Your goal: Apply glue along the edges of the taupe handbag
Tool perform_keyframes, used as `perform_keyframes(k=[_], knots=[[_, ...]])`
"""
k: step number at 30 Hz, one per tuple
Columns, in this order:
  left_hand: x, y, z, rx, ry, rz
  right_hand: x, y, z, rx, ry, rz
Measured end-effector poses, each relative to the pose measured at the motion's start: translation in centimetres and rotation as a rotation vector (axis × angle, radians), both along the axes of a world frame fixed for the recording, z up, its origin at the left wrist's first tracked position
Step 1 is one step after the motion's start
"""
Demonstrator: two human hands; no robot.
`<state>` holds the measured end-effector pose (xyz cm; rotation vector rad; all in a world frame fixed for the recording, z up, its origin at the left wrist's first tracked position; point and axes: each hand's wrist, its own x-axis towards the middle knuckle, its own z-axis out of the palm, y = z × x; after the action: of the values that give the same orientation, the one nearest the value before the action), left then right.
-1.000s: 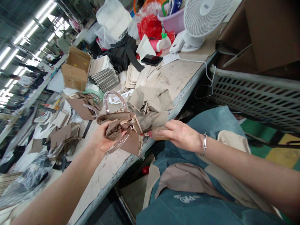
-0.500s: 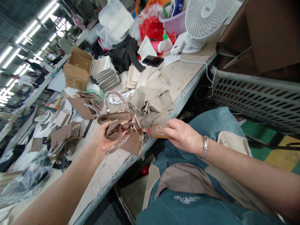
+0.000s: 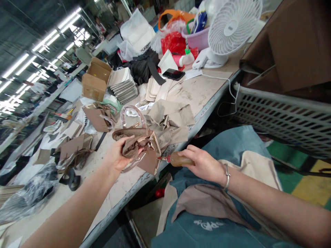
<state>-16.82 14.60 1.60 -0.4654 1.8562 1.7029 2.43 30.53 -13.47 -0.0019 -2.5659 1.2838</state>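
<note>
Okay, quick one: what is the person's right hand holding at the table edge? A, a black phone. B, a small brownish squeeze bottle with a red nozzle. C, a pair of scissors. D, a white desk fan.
B: the right hand is closed around a small brownish squeeze bottle with a red nozzle, its tip pointed at the brown fabric bag piece in the left hand.

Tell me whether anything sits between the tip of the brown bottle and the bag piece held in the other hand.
Nothing visible does. The right hand points the brown bottle red tip first at the tan bag piece gripped by the left hand.
</note>
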Motion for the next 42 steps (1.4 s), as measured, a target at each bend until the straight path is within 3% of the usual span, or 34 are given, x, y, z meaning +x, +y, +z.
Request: perform_keyframes(k=[7, 12, 20, 30, 33, 42], knots=[[0.2, -1.5, -0.4, 0.105, -0.036, -0.063, 0.9, -0.8, 0.7, -0.075, -0.018, 0.077], [0.8, -2.2, 0.3, 0.085, -0.032, -0.019, 1.3, -1.3, 1.0, -0.057, 0.065, -0.006], [1.5, -3.3, 0.8, 0.144, -0.036, -0.035, 1.4, -0.8, 3.1, 0.105, 0.256, -0.116], [2.0, -3.6, 0.9, 0.165, -0.035, -0.034, 1.8, -0.8, 4.9, 0.424, 0.346, -0.136], [2.0, -3.6, 0.9, 0.160, -0.030, -0.037, 1.1, -0.7, 4.4, 0.431, 0.330, -0.148], [1.6, -4.0, 0.3, 0.179, -0.019, -0.039, 0.5, -2.4, 1.0, 0.215, 0.096, -0.063]])
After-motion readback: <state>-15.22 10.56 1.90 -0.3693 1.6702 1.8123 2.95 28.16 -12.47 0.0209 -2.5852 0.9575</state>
